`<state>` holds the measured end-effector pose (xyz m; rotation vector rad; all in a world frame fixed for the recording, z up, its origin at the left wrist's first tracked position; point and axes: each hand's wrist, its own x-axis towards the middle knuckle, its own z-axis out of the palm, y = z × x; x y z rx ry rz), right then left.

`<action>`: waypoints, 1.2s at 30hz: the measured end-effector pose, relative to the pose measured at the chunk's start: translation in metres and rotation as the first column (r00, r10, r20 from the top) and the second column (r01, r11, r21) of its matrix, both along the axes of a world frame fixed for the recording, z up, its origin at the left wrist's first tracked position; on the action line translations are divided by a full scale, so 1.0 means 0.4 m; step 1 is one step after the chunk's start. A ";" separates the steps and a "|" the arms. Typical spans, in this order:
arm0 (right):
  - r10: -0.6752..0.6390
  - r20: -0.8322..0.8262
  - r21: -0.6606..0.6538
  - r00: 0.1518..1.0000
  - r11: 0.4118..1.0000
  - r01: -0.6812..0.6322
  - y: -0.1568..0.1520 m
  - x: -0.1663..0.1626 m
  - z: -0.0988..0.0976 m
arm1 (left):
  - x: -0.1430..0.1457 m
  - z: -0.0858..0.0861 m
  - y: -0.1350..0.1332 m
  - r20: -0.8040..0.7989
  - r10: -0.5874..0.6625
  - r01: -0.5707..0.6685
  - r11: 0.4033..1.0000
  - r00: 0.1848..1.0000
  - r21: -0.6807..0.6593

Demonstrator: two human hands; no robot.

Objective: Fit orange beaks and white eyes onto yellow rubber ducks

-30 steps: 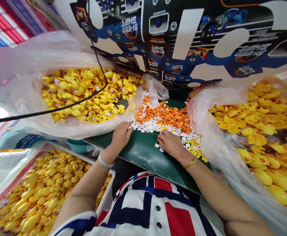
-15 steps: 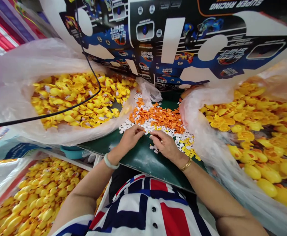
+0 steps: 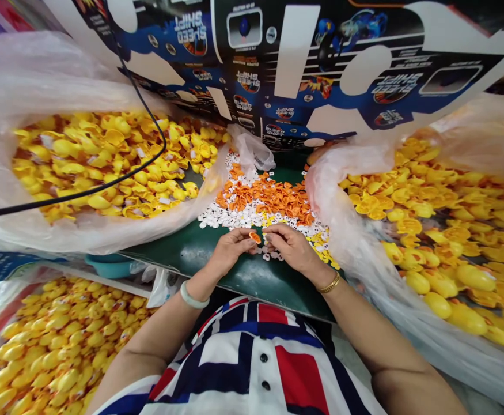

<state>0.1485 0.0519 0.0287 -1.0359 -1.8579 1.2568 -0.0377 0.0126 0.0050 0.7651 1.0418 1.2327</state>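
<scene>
Between the thumb and fingers of my left hand (image 3: 231,249) is a small orange plastic piece (image 3: 255,237), shaped like a duck's beak. My right hand (image 3: 294,246) is just to the right of it, fingers pinched; whatever they hold, if anything, is too small to make out. Behind both hands lies a heap of orange beak pieces (image 3: 277,199) on the dark green tabletop (image 3: 178,246). Small white pieces with dark marks (image 3: 228,215) spread around that heap. Several small yellow pieces (image 3: 323,249) lie by my right wrist.
Clear plastic bags of yellow duck parts flank me, one left (image 3: 117,153) and one right (image 3: 459,230). Below left, a container is full of yellow ducks (image 3: 61,340). A black cable (image 3: 105,189) hangs across the left side. A printed cardboard sheet (image 3: 299,52) stands behind.
The orange piece in my left hand now shows more of its face. My hands stay close together over the table's front part, while the view has shifted slightly.
</scene>
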 end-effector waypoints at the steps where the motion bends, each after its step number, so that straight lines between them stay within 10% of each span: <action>1: 0.014 0.006 0.032 1.000 0.999 -0.015 0.004 0.004 0.003 | -0.001 0.000 -0.001 -0.017 -0.024 0.024 1.000 1.000 -0.006; 10: 0.031 0.046 0.180 0.998 0.983 -0.038 0.004 -0.005 -0.026 | 0.003 0.000 -0.018 -0.160 -0.125 0.125 0.992 0.979 -0.012; 16: 0.006 0.093 0.354 0.996 0.934 -0.039 -0.007 -0.003 -0.055 | 0.011 -0.014 -0.026 -0.404 0.004 0.088 0.974 0.915 0.208; 24: -0.092 0.054 0.451 0.994 0.891 0.058 -0.018 0.000 -0.077 | 0.058 0.005 -0.019 0.107 -0.004 0.007 1.000 0.994 -0.030; 28: -0.099 0.087 0.513 0.991 0.857 0.040 -0.005 -0.001 -0.087 | 0.008 0.017 -0.010 -0.157 -0.097 0.105 0.993 0.983 0.046; 30: -0.095 0.122 0.480 0.988 0.877 0.025 0.002 0.000 -0.097 | -0.081 0.040 0.014 -0.520 0.024 0.076 0.982 0.854 0.171; 33: -0.053 0.181 0.462 0.982 0.886 -0.037 0.008 -0.002 -0.119 | -0.272 0.078 0.081 -0.880 0.354 -0.002 0.928 0.317 0.372; 36: -0.007 0.223 0.492 0.975 0.864 -0.106 0.006 -0.015 -0.137 | -0.432 0.091 0.164 -0.961 0.276 0.014 0.961 -0.015 0.275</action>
